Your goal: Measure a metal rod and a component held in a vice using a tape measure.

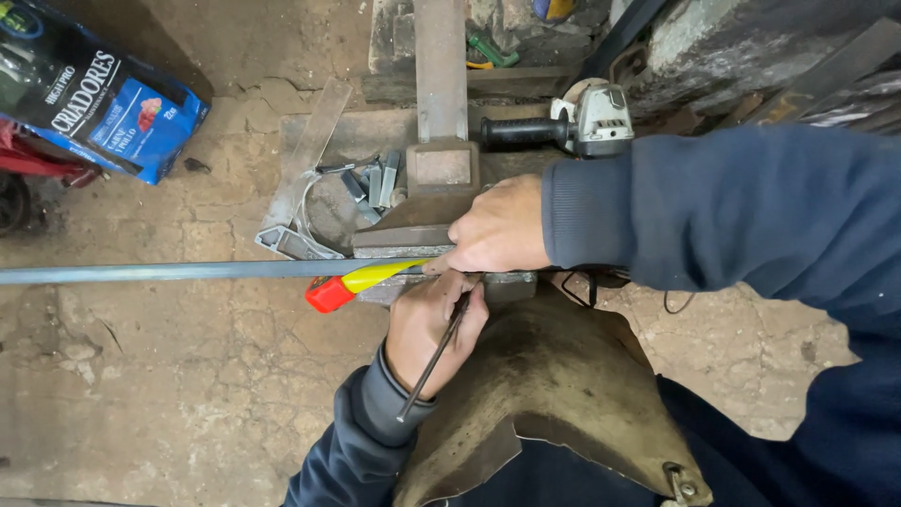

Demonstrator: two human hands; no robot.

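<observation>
**Marking the bar on the block**

Pinning the long steel bar (178, 271) on the metal block (413, 239), your right hand (497, 230) clamps it steady; your left hand (427, 324) pinches a thin scribing rod (434, 357) beside the yellow-red tool (361, 282).

Two hands: left (434, 324), right (497, 228). One long steel bar (169, 272), one yellow-and-red tool (361, 282), one thin rod (434, 357), one grinder (572, 120) far right, one blue bag (94, 94) far left, one leather apron (544, 394) near
</observation>
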